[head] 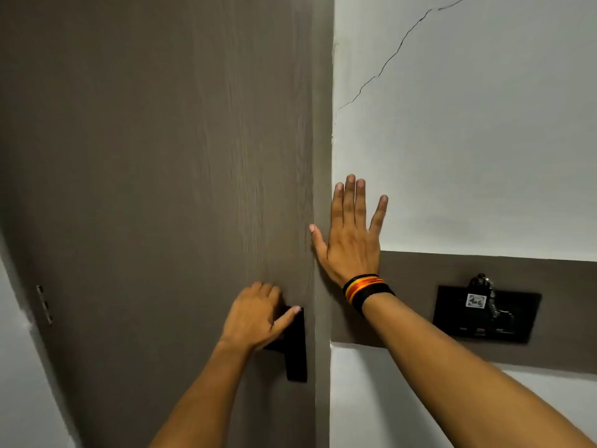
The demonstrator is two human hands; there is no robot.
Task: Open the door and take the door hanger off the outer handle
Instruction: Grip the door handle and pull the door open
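Note:
A brown wood-grain door point(155, 189) fills the left half of the head view and stands shut in its frame point(323, 124). My left hand point(258, 315) is wrapped over the black inner handle point(295, 350), low on the door near its right edge. My right hand point(350, 237) lies flat with fingers spread on the white wall, its thumb touching the door frame. A striped wristband point(365, 291) sits on that wrist. The door hanger and the outer handle are hidden behind the door.
A black wall panel point(484, 315) with a key ring and a small tag in it sits on a brown band right of the frame. A long crack point(400, 46) runs up the white wall. A hinge point(44, 304) shows at the door's left edge.

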